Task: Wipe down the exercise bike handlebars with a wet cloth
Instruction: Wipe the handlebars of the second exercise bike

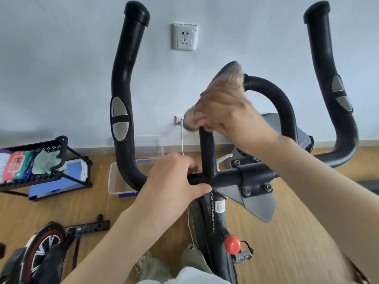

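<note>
The exercise bike's black handlebars fill the view: a left outer bar [125, 83], a right outer bar [326, 64], an inner loop [274, 95] and a cross bar [227, 177]. My right hand [227, 111] is shut on a tan fluffy cloth [227, 78], pressing it around the top left of the inner loop; the cloth looks blurred. My left hand [176, 181] is closed around the cross bar where the loop's left post [207, 152] joins it.
A black mesh rack [57, 175] with wipes and a green cloth stands on the floor at left. A clear plastic bin [114, 181] lies behind the left bar. A red knob [232, 244] sits on the bike frame. A wall socket [184, 36] is ahead.
</note>
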